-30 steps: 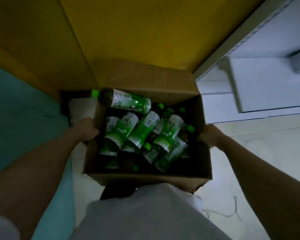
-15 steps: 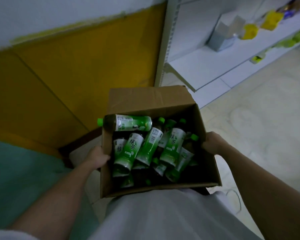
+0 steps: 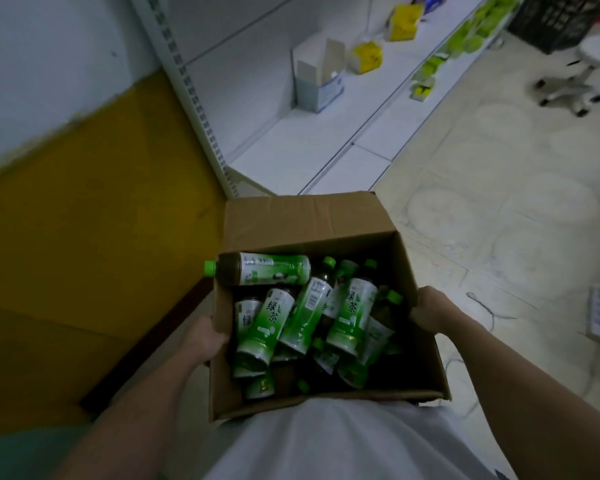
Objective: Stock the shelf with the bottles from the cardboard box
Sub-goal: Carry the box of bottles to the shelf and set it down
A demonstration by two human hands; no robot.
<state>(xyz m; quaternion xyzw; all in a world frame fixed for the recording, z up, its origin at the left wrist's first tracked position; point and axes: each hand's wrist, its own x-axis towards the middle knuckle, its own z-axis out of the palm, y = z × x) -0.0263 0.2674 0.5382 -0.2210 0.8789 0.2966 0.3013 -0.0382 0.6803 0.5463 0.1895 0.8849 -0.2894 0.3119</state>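
Head view: my left hand (image 3: pixel 207 337) grips the left wall of the cardboard box (image 3: pixel 302 220), fingers curled over its rim. Bottles (image 3: pixel 350 311) all lie heaped inside. My right hand (image 3: pixel 430 311) grips the right wall. Shelf (image 3: pixel 291 150) ahead: none stocked yet.

Near the frame's centre, two green-labelled bottles (image 3: pixel 352 315) in the cardboard box (image 3: pixel 302 223) read "绿茶"; a third label (image 3: pixel 246 318) shows only "绿". Other print is illegible.
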